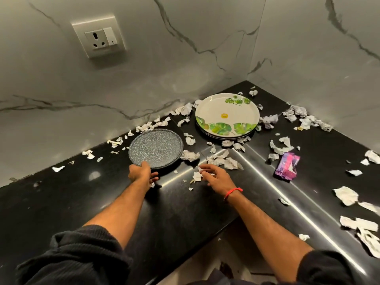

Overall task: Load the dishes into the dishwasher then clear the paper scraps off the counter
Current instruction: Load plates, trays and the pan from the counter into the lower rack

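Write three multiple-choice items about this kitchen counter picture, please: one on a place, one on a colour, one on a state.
1. Where does the purple crumpled wrapper lie?
A. on the black stone counter, right of the hands
B. on the round white plate with green leaf print
C. under the wall socket

2. What colour is the thread on the right wrist?
A. blue
B. red
C. yellow

3. What is the left hand doing?
A. lying flat
B. holding a paper scrap
C. gripping the near rim of the round grey speckled plate

Answers: 1 A, it lies on bare counter; 2 B, the thread is red; 3 C, the thumb lies over the rim.
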A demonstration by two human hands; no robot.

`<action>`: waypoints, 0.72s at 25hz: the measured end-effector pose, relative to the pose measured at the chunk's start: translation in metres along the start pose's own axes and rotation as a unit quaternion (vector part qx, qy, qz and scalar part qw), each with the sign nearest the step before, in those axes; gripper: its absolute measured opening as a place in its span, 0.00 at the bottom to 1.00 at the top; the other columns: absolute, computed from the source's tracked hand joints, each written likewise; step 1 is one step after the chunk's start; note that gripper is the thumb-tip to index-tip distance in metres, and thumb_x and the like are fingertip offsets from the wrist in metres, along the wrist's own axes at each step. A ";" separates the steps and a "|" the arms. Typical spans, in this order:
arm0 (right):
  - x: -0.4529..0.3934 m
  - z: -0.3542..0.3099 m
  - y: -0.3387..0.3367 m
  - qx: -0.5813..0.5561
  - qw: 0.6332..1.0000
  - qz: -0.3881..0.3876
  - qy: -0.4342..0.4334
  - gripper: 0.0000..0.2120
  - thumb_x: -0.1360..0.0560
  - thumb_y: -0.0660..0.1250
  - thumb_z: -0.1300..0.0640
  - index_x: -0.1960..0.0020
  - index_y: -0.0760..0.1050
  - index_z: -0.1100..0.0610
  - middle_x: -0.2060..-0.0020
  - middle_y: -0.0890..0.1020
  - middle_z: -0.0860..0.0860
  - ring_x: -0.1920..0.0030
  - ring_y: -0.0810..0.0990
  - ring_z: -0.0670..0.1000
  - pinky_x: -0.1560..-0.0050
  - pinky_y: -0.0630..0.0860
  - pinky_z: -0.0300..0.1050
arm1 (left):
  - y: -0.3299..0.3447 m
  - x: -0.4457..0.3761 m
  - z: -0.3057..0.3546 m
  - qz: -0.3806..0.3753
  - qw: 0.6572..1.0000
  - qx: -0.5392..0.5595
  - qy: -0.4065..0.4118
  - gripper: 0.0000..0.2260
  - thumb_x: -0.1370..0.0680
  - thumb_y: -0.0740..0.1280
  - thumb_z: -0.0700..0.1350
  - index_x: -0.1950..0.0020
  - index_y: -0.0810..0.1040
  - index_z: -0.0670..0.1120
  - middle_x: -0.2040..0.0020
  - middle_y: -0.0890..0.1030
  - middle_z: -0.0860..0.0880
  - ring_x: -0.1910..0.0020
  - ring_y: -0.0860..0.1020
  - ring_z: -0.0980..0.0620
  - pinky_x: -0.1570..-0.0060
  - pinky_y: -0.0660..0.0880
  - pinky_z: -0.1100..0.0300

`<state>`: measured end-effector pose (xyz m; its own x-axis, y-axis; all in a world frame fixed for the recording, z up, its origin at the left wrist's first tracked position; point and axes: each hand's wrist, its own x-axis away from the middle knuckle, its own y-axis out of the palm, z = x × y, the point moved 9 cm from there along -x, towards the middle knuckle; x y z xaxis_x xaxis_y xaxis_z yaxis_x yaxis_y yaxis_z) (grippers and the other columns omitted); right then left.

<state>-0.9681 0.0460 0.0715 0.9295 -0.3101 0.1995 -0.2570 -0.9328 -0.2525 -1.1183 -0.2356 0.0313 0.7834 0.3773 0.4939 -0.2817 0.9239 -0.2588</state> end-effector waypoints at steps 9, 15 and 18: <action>0.051 -0.019 0.020 -0.032 0.998 0.061 -0.010 0.09 0.21 0.66 0.57 0.45 0.79 0.46 0.49 0.84 0.53 0.51 0.83 0.52 0.54 0.77 0.41 | -0.081 0.033 0.013 0.034 0.996 -0.013 0.078 0.15 0.18 0.57 0.46 0.34 0.72 0.42 0.42 0.74 0.43 0.60 0.79 0.45 0.74 0.81 0.48; 0.122 -0.010 0.024 -0.119 0.981 0.150 0.019 0.18 0.20 0.65 0.56 0.31 0.70 0.51 0.48 0.80 0.49 0.53 0.82 0.49 0.55 0.81 0.47 | -0.088 0.094 0.015 -0.074 0.977 -0.050 0.194 0.12 0.18 0.57 0.45 0.40 0.75 0.42 0.50 0.77 0.45 0.47 0.77 0.41 0.53 0.73 0.50; 0.175 0.004 -0.009 -0.194 0.944 0.268 0.012 0.13 0.19 0.63 0.57 0.34 0.73 0.53 0.48 0.82 0.48 0.52 0.84 0.44 0.54 0.80 0.39 | -0.053 0.138 -0.001 -0.213 0.947 -0.068 0.230 0.13 0.22 0.56 0.47 0.45 0.77 0.45 0.50 0.79 0.45 0.50 0.76 0.44 0.44 0.75 0.44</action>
<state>-0.8022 0.0012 0.1051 0.6339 -0.7560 0.1634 -0.7701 -0.6366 0.0421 -0.9947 -0.2327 0.1128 0.9772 -0.1241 0.1723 0.1633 0.9578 -0.2364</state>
